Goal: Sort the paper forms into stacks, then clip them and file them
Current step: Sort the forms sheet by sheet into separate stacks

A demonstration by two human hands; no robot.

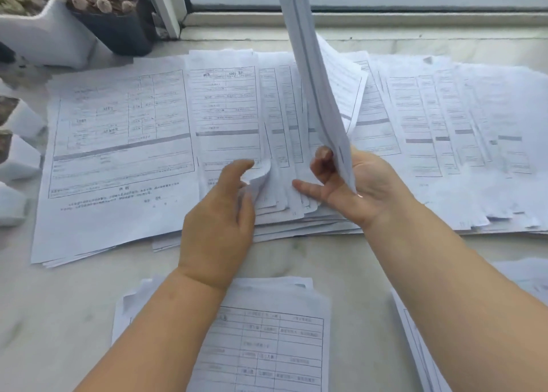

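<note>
Your right hand point(353, 184) pinches a thin bundle of white printed paper forms point(308, 65) by its bottom edge, thumb in front and palm behind, so the sheets stand nearly upright and run off the top of the view. Your left hand point(219, 213) curls round the near corner of the fanned middle pile of white forms point(275, 118), bending a few sheets up with the fingertips.

The rest of the forms lie flat on the pale marble counter point(59, 302): 1 wide stack to the left point(118, 142), 1 loosely spread pile to the right point(459, 130), 1 smaller stack near you between your forearms point(267, 338), and the edge of another at the lower right point(415, 347).

This is light, limp paper. I judge the raised bundle will flop or splay if held by 1 corner alone, so grip across the short edge and support it underneath. Loose sheets slide easily over one another, and corners crease easily. Square each stack before clipping.

Each form carries a ruled table with a grey bar across it. The writing is too blurred to read, and no brand shows.

A dark plant pot point(115, 26) stands at the back left by the window frame point(355, 17).
</note>
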